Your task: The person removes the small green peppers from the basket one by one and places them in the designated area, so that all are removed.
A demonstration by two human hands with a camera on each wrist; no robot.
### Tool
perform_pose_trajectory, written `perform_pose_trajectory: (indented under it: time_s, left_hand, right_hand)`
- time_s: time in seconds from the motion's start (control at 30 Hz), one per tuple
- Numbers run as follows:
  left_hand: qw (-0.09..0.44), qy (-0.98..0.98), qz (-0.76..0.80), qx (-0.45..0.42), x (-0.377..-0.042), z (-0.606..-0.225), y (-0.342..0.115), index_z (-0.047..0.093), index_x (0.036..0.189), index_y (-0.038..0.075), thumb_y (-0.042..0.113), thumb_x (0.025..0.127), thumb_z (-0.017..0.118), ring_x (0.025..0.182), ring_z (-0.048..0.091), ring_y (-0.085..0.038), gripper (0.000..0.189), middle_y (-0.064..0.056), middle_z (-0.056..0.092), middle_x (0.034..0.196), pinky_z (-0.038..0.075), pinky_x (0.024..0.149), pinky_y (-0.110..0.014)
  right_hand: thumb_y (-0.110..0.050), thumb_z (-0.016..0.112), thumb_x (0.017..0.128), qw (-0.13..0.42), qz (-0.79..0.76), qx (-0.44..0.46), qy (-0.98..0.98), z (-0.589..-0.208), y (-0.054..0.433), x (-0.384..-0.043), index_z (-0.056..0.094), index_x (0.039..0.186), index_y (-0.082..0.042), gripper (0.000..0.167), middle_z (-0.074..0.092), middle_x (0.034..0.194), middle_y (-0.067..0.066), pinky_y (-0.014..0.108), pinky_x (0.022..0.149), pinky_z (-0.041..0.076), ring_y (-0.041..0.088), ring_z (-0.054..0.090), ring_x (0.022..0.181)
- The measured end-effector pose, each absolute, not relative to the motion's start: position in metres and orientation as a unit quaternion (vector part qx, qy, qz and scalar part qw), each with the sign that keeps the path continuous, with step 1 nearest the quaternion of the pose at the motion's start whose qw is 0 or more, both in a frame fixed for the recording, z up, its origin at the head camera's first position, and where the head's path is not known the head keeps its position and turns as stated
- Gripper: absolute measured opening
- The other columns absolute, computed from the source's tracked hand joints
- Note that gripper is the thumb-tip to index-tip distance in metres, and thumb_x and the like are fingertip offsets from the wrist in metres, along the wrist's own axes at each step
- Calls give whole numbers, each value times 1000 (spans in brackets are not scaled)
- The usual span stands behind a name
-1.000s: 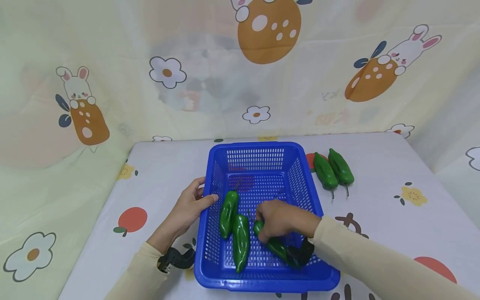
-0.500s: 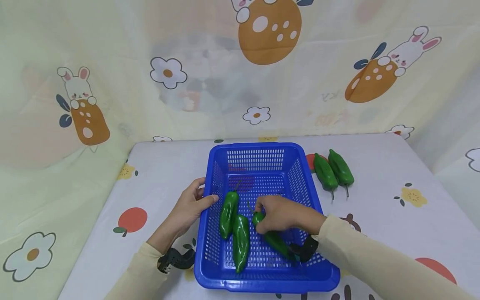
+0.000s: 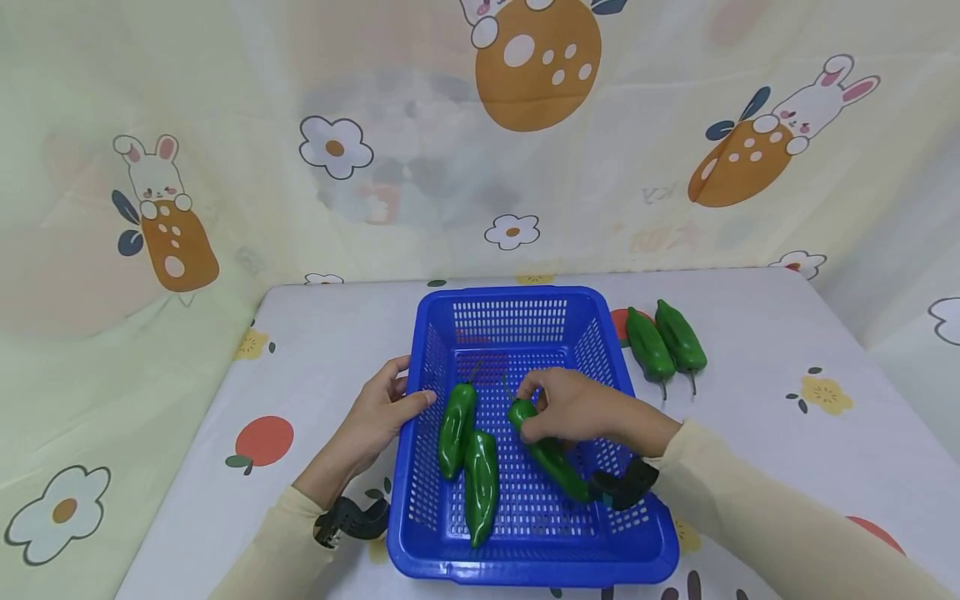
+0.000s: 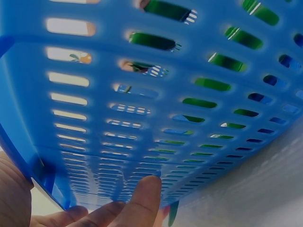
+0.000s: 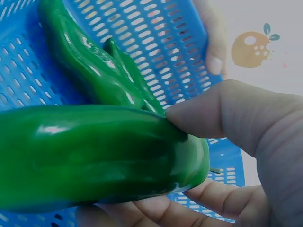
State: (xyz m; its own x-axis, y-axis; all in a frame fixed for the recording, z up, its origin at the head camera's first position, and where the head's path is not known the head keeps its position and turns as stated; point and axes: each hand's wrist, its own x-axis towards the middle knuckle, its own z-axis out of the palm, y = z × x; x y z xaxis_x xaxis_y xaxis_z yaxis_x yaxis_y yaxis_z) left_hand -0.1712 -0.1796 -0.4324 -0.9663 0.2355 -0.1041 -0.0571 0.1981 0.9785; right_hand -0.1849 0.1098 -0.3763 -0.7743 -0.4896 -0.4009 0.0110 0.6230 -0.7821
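A blue plastic basket (image 3: 525, 570) with slotted walls stands at the middle of the table. My left hand (image 3: 387, 406) grips its left rim, thumb over the edge and fingers against the outside wall; in the left wrist view those fingers (image 4: 142, 201) touch the slotted wall. Inside the basket, my right hand (image 3: 573, 407) pinches a green pepper (image 3: 551, 462) near its stem end, thumb on one side and fingers on the other, as the right wrist view shows. Two more green peppers, one (image 3: 457, 429) farther back and one (image 3: 482, 492) nearer, lie along the basket's left side.
Two green peppers, one (image 3: 650, 344) beside the other (image 3: 681, 337), lie on the table right of the basket. A patterned cloth (image 3: 315, 333) covers the table, and a printed curtain (image 3: 420, 108) hangs behind it. Each wrist wears a black strap.
My right hand has risen and shifted slightly away from me, lifting the pinched pepper from its earlier place in the basket. The left hand stays on the rim.
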Motion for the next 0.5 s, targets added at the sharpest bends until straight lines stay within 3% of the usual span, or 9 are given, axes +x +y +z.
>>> perform_pose_trajectory:
  time_s: [0.5]
  left_hand:
    - [120,763,633,57,-171,-432,-180,37,156,6,12,102,64,104,73,-37,61,-30,63,133,66,78,-46]
  right_hand:
    - [-16,79,88,277,-427,-136,850,-359,130,-194,57,136,2,55,58,92,11,38,68,65,22,64,81]
